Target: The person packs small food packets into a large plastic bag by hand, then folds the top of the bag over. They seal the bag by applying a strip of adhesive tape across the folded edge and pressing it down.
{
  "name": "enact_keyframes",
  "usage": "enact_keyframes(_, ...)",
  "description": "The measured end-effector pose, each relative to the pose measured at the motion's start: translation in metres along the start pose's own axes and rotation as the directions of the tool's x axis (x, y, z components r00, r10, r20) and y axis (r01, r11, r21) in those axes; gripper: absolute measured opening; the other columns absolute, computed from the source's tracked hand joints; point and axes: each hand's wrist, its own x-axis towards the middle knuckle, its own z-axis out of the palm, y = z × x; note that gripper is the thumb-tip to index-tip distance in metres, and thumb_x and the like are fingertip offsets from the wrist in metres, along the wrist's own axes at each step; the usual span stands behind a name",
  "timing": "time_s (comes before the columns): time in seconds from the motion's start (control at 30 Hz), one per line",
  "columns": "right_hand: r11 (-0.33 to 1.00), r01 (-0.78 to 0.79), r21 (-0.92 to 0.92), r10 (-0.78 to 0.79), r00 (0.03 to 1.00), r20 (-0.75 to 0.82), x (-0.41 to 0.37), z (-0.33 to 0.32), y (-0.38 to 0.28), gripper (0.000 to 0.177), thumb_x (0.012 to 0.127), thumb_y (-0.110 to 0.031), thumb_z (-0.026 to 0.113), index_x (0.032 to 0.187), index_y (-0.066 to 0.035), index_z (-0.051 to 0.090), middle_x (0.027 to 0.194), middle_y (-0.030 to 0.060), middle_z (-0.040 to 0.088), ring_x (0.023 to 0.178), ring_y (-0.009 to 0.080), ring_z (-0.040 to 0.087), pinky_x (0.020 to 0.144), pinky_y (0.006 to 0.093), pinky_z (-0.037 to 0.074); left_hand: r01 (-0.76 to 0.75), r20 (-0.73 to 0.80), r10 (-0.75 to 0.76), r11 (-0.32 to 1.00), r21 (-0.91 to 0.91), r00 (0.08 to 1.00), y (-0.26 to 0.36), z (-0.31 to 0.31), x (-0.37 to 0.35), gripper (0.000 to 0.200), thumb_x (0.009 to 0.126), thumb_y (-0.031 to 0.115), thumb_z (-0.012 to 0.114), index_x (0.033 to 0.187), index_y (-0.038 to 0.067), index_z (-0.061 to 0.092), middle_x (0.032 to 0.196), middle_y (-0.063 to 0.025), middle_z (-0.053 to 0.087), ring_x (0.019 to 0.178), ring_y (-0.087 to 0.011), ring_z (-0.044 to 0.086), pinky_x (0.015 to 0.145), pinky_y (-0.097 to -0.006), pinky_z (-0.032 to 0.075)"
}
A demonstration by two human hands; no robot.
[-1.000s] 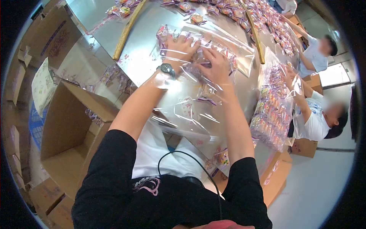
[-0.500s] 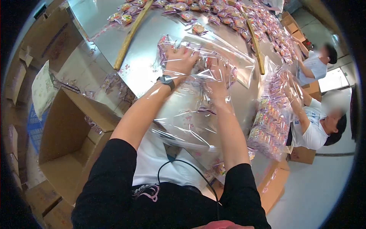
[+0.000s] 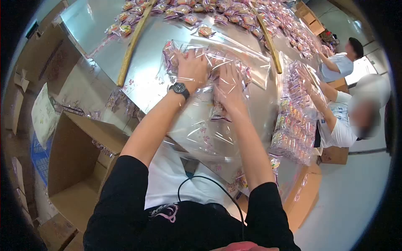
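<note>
A large clear plastic bag (image 3: pixel 201 134) lies on the metal table, with several small wrapped snack packs (image 3: pixel 170 56) at its far end. Both my hands are inside the bag, under its film. My left hand (image 3: pixel 192 69), with a black watch on the wrist, lies on packs at the left, its fingers spread. To its right, my right hand (image 3: pixel 229 85) rests palm down over more packs with fingers extended. Glare on the film partly blurs what lies beneath the fingers.
Two wooden strips (image 3: pixel 135 46) lie on the metal table (image 3: pixel 96 25), with heaped wrapped snacks (image 3: pixel 234 14) beyond. An open cardboard box (image 3: pixel 79 167) stands at left. At right, a filled bag (image 3: pixel 293 121) lies by a co-worker's hands (image 3: pixel 314 90); another person (image 3: pixel 337 67) is behind.
The view has shifted slightly. My left hand has flattened and its fingers have spread over the packs. My right hand shows more clearly, stretched out on the packs. The nearer co-worker's head has moved.
</note>
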Motion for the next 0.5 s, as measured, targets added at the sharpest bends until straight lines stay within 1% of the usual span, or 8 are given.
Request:
enact_keyframes(0.03, 0.999, -0.043, -0.021, 0.043, 0.999, -0.006, -0.003, -0.005, -0.004, 0.069, 0.079, -0.010, 0.072, 0.143, 0.003, 0.049, 0.141, 0.0196, 0.055, 0.140, 0.0358, 0.046, 0.117, 0.0550, 0.033, -0.026, -0.081, 0.025, 1.000, -0.002, 0.996, 0.000, 0.003, -0.004, 0.042, 0.090, 0.030, 0.064, 0.126, 0.009, 0.068, 0.132, -0.0097, 0.068, 0.128, -0.0315, 0.057, 0.104, -0.0788, 0.032)
enact_keyframes(0.07, 0.995, -0.089, -0.041, 0.088, 0.996, -0.016, -0.003, -0.007, -0.004, 0.068, 0.079, -0.009, 0.071, 0.142, 0.004, 0.048, 0.142, 0.0213, 0.054, 0.141, 0.0366, 0.045, 0.118, 0.0555, 0.033, -0.031, -0.041, 0.031, 0.999, -0.013, 0.999, -0.001, 0.006, -0.006, 0.044, 0.093, 0.028, 0.061, 0.132, 0.007, 0.064, 0.135, -0.0113, 0.065, 0.132, -0.0327, 0.054, 0.107, -0.0787, 0.030)
enact_keyframes(0.17, 0.968, -0.102, -0.231, 0.078, 0.991, -0.111, -0.012, 0.019, 0.021, 0.079, 0.075, -0.017, 0.073, 0.148, 0.000, 0.046, 0.150, 0.0205, 0.050, 0.143, 0.0387, 0.042, 0.123, 0.0520, 0.027, -0.027, -0.173, 0.023, 0.999, -0.020, 0.985, 0.007, 0.009, -0.010, 0.045, 0.095, 0.022, 0.060, 0.137, 0.007, 0.061, 0.139, -0.0122, 0.063, 0.134, -0.0331, 0.053, 0.108, -0.0772, 0.030)
enact_keyframes(0.3, 0.988, -0.102, -0.116, 0.100, 0.995, -0.028, -0.009, 0.023, 0.030, 0.079, 0.074, -0.018, 0.075, 0.146, 0.000, 0.048, 0.150, 0.0198, 0.050, 0.146, 0.0363, 0.040, 0.120, 0.0540, 0.029, -0.052, -0.155, 0.042, 0.997, -0.063, 0.987, 0.005, 0.012, -0.009, 0.044, 0.096, 0.017, 0.057, 0.138, 0.010, 0.061, 0.139, -0.0132, 0.063, 0.135, -0.0336, 0.053, 0.108, -0.0740, 0.032)
enact_keyframes(0.37, 0.987, -0.138, -0.084, 0.141, 0.990, 0.027, -0.001, 0.021, 0.028, 0.080, 0.073, -0.019, 0.076, 0.146, 0.000, 0.049, 0.151, 0.0194, 0.049, 0.146, 0.0351, 0.041, 0.118, 0.0542, 0.031, -0.063, -0.117, 0.052, 0.994, -0.092, 0.992, 0.003, 0.012, -0.009, 0.048, 0.092, 0.021, 0.063, 0.139, 0.011, 0.060, 0.141, -0.0135, 0.061, 0.138, -0.0356, 0.050, 0.108, -0.0743, 0.031)
enact_keyframes(0.4, 0.992, -0.092, -0.088, 0.086, 0.994, -0.065, -0.001, 0.029, 0.034, 0.075, 0.075, -0.024, 0.077, 0.141, 0.000, 0.051, 0.142, 0.0210, 0.057, 0.138, 0.0372, 0.049, 0.113, 0.0511, 0.036, -0.057, -0.109, 0.044, 0.991, -0.119, 0.993, 0.005, 0.007, -0.007, 0.049, 0.091, 0.022, 0.064, 0.139, 0.011, 0.060, 0.141, -0.0137, 0.061, 0.138, -0.0360, 0.050, 0.108, -0.0746, 0.031)
enact_keyframes(0.43, 0.983, -0.162, -0.084, 0.170, 0.980, 0.106, 0.010, 0.021, 0.028, 0.074, 0.075, -0.026, 0.077, 0.139, 0.000, 0.052, 0.138, 0.0220, 0.059, 0.135, 0.0382, 0.052, 0.113, 0.0507, 0.037, -0.055, -0.097, 0.041, 0.987, -0.149, 0.994, 0.007, 0.005, -0.008, 0.051, 0.090, 0.023, 0.066, 0.139, 0.011, 0.059, 0.141, -0.0138, 0.060, 0.139, -0.0365, 0.049, 0.107, -0.0748, 0.032)
enact_keyframes(0.5, 0.944, -0.310, -0.114, 0.329, 0.844, 0.424, 0.043, -0.012, 0.018, 0.072, 0.075, -0.031, 0.077, 0.135, 0.000, 0.053, 0.130, 0.0240, 0.064, 0.128, 0.0403, 0.057, 0.112, 0.0499, 0.038, -0.071, -0.056, 0.062, 0.983, -0.169, 0.996, 0.008, 0.008, -0.012, 0.054, 0.088, 0.028, 0.069, 0.139, 0.012, 0.057, 0.140, -0.0129, 0.060, 0.140, -0.0383, 0.048, 0.107, -0.0763, 0.031)
